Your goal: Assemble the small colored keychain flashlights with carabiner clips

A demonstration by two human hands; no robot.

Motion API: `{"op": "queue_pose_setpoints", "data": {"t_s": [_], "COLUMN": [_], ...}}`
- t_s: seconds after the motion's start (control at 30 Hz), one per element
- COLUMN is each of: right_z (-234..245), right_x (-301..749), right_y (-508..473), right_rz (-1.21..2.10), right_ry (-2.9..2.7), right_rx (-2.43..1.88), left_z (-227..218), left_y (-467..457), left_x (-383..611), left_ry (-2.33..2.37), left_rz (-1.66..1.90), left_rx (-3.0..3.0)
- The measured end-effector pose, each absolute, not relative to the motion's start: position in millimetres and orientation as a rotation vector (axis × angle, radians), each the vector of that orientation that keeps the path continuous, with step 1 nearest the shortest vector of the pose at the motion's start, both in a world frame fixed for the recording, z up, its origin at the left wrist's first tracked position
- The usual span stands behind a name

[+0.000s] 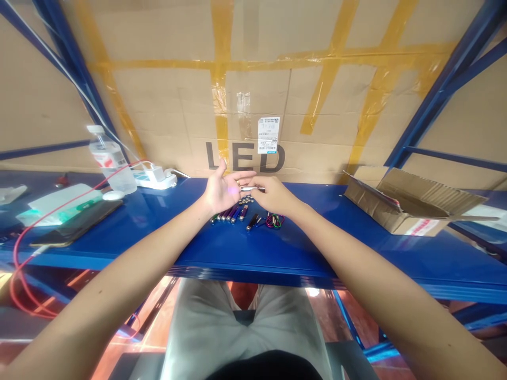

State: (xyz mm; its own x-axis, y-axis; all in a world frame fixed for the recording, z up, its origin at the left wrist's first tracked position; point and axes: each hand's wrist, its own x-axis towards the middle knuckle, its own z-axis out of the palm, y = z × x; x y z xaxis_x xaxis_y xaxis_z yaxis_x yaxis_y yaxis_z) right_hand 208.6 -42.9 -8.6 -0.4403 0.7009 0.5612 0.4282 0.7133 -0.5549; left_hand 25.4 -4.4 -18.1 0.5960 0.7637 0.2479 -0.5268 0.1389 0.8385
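My right hand is closed around a slim silver penlight, its tip pointing left. My left hand faces it with the palm turned up and fingers stretched out, and a purple spot of light falls on that palm. Below the hands, several small coloured penlights lie in a row on the blue table. A dark penlight lies apart from them, beside a bundle of coloured cords or clips. Small gold button-like pieces are scattered just behind the row, partly covered by my hands.
An open cardboard box stands on the right. At left are a plastic bottle, a power strip, a white-and-green pack, a dark flat phone-like device and a red cable. A large taped carton rises behind.
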Motion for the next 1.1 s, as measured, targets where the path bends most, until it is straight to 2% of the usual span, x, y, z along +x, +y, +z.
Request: {"op": "queue_pose_setpoints", "data": {"t_s": [1.1], "right_z": [-5.1], "right_x": [212.2], "right_y": [-46.7], "right_rz": [0.385], "right_ry": [-2.134], "right_rx": [-0.941], "left_z": [-19.6], "left_y": [-1.9], "left_x": [23.7], "left_ry": [0.301], "left_rz": [0.96], "left_rx": [1.067]}}
